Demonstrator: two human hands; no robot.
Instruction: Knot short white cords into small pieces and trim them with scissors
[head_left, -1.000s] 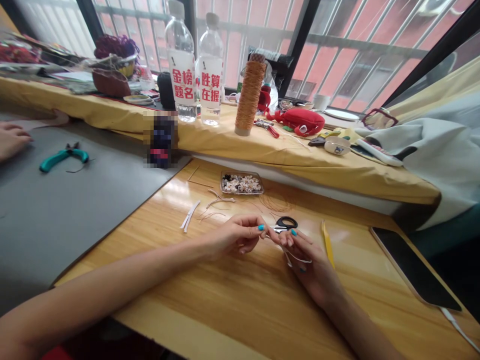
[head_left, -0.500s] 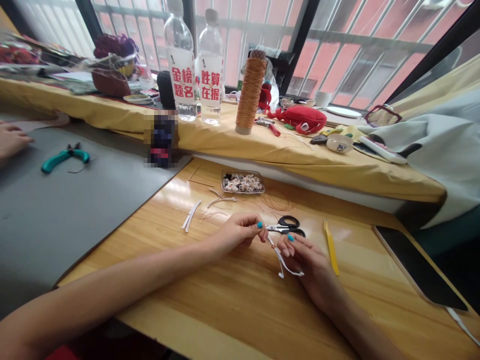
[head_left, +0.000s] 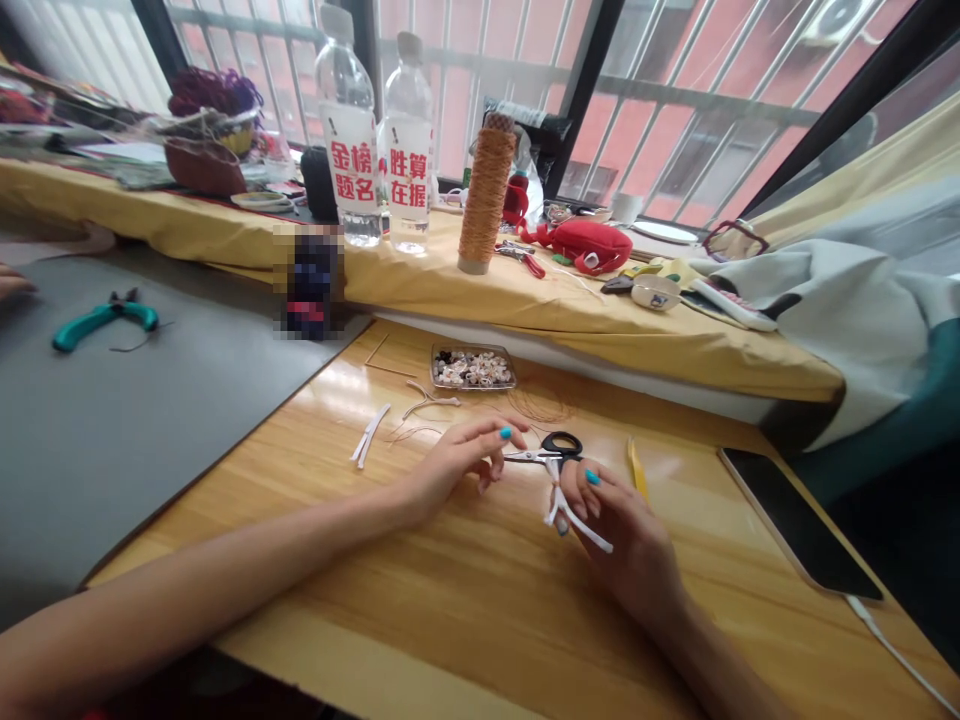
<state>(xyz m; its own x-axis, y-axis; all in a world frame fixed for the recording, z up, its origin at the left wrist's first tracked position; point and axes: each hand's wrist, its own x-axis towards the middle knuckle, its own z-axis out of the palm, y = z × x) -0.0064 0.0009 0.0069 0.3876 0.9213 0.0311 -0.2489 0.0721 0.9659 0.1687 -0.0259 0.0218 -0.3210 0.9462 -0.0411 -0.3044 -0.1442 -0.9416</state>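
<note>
White cord (head_left: 586,530), its strands spreading at the lower end, shows on the near side of the scissors (head_left: 534,456), held in the narrow pinch of the right hand (head_left: 626,520); the fingers cover part of it, so how it is tied is hard to make out. The left hand (head_left: 466,462), fingers loosely parted, is just left of the scissors, and whether it touches the blade tips cannot be told. Most of the scissors' nearer loop is lost behind the right hand, which also covers the lower part of the yellow tweezers (head_left: 637,468) to their right. Farther right lies a dark-screened phone (head_left: 799,520), its white cable (head_left: 892,640) running out of view. Well left of the scissors, another person's hand (head_left: 13,283) is mostly cut off near teal pliers (head_left: 97,328) on a grey mat (head_left: 187,400), and a pixelated patch (head_left: 309,285) masks something at the mat's far edge. The wooden table (head_left: 420,610) is glossy and streaked with grain. Beyond the scissors sit a clear box (head_left: 475,387) of small, mostly pale beads (head_left: 474,370) and a ledge under yellow cloth (head_left: 637,345), bearing two bottles (head_left: 351,170) and a spool of orange thread (head_left: 486,200), with barred windows (head_left: 675,97) behind. The clutter at the ledge's left end is too blurred to sort out.
</note>
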